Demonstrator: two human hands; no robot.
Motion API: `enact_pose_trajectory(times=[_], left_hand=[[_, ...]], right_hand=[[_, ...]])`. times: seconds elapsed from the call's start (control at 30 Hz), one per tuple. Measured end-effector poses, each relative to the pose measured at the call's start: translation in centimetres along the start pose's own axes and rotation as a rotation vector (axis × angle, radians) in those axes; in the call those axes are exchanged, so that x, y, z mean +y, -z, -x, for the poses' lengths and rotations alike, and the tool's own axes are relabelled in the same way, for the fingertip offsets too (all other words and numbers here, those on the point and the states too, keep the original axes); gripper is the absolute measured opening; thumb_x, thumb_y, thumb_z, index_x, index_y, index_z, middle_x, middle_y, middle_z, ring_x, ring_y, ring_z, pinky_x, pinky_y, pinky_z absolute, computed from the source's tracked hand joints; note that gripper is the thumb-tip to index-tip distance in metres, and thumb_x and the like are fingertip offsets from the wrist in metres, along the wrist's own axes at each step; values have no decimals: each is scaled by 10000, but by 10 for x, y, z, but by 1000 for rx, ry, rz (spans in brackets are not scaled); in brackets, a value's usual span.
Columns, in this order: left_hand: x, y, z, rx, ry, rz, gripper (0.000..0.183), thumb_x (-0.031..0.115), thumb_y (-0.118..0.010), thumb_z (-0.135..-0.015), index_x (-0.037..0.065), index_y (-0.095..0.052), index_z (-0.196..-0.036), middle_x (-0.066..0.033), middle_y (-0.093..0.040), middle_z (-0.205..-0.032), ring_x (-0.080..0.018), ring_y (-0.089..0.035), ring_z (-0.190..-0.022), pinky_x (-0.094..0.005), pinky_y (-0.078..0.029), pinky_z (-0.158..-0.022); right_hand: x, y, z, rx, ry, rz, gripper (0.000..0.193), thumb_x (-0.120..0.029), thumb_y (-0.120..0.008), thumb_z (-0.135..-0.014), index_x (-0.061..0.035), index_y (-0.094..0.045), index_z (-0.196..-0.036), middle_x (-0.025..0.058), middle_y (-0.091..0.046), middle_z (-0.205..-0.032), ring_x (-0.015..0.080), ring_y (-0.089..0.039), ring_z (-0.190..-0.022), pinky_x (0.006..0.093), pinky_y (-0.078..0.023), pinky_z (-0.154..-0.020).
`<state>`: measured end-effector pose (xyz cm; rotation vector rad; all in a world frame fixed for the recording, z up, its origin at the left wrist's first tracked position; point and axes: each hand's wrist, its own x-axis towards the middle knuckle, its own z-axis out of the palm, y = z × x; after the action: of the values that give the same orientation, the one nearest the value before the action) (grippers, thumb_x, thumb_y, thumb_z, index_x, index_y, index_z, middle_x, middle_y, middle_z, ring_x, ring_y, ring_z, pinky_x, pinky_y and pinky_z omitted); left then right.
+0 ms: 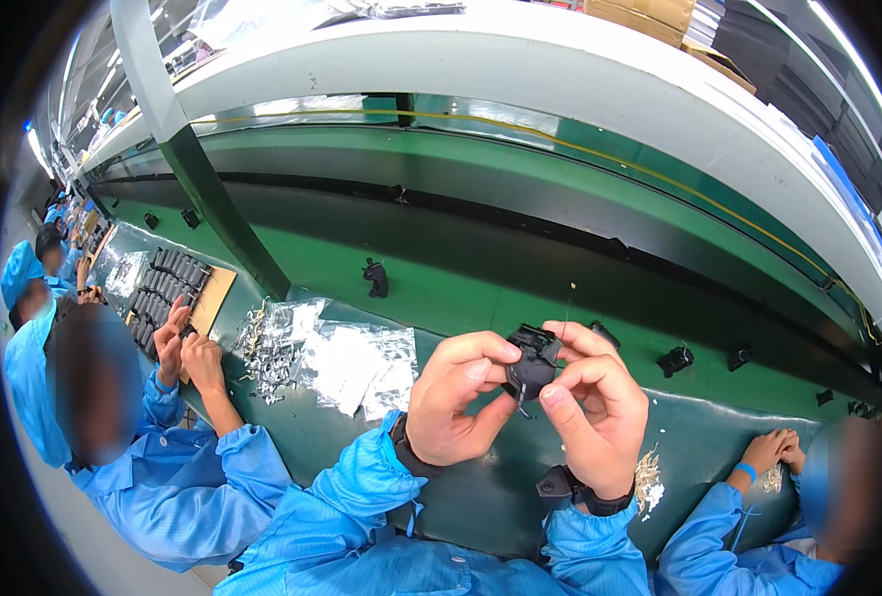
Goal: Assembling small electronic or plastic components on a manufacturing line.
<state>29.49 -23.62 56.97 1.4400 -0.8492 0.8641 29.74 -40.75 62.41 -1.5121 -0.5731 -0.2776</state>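
Plastic bags (361, 368) are laid on the desk (312, 437). Immediately left of the bags, small parts (267, 348) are heaped; farther left, a board (216, 298) is lined with rows of pieces (168, 278). Behind the bags, a small assembly (375, 278) is carried on a belt (481, 298). To their right, a device (532, 366) is held above the desk between left grip (456, 405) and right grip (600, 412); farther right, a pile of bits (647, 482) is set.

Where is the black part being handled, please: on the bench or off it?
Off it: left hand and right hand hold the black part raised between them.
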Motion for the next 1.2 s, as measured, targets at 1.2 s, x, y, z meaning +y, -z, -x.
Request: enact_pose_trajectory(times=[1.2], left_hand=[[10, 4, -16, 21, 174, -196, 492, -189, -704, -702, 25, -644, -1141, -167, -696, -1096, -311, -712, -997, -364, -592, -832]], right_hand=[[-13, 3, 2, -136, -9, 253, 123, -84, -802, -811, -30, -720, -883, 261, -569, -1419, 369, -629, -1234, 449, -518, -983]])
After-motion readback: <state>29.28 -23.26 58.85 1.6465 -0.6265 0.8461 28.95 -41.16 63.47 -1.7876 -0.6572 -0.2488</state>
